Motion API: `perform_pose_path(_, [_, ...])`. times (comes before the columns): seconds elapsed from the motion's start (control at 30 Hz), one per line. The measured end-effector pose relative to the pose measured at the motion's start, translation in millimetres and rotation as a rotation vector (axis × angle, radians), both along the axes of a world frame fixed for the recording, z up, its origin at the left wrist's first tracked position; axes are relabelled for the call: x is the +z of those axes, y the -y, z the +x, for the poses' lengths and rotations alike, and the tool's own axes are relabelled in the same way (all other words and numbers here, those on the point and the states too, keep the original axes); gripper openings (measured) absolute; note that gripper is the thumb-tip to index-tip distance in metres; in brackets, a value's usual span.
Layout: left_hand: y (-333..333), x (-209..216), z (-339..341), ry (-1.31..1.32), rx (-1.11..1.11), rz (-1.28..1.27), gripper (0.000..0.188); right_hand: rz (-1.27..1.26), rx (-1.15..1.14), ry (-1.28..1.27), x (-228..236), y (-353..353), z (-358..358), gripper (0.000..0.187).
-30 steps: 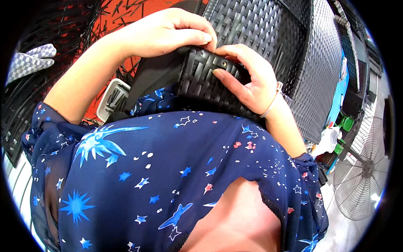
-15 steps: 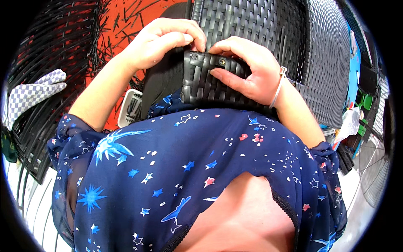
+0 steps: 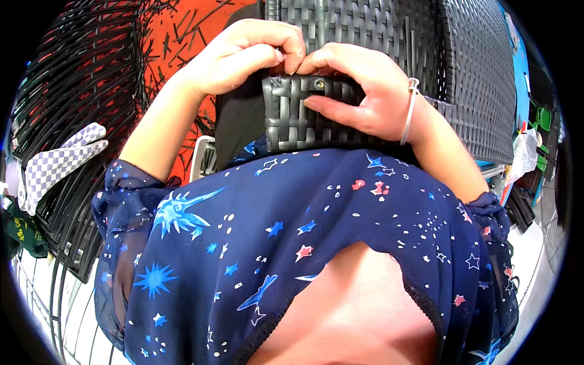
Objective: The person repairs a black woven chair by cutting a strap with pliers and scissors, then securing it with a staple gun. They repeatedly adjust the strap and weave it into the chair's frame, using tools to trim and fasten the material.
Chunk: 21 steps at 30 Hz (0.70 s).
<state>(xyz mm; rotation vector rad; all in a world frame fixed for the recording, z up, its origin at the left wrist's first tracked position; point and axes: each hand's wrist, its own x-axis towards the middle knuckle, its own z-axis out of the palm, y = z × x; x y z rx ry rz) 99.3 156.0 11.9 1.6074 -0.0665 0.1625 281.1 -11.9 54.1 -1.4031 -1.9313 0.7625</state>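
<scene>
Closer together now, fingers [image 3: 296,44] meet at glossy, boxy black wicker [image 3: 289,118].

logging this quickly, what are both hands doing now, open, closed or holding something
Left hand: curled; whether it is closed on anything cannot be told.
Right hand: closed, holding the black woven piece.

At eleven o'clock I see red flooring [image 3: 216,21] strewn with dark scraps [image 3: 166,42]. At ten, a framework of curved black strands [image 3: 91,79] stands against it. White floor [image 3: 72,316] glares brightly at my eight o'clock, paler grey floor [image 3: 530,274] lies at four, and a blue panel [image 3: 521,79] rises at two.
</scene>
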Motion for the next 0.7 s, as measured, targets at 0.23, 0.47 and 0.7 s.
perform_pose_path(0.23, [-1.3, 1.2, 5.8, -0.042, -0.041, 0.023, 0.017, 0.007, 0.017, 0.010, -1.2, -0.7, 2.4, 0.035])
perform_pose_path(0.47, [6.0, -4.7, -0.4, 0.036, 0.074, 0.038, 0.017, 0.033, 0.034, -0.008, -3.7, -1.3, 4.9, 0.036])
perform_pose_path(0.7, [25.8, -9.6, -7.8, 0.092, 0.294, -0.039, 0.011, 0.041, 0.037, 0.006, -4.3, -0.5, 5.6, 0.036])
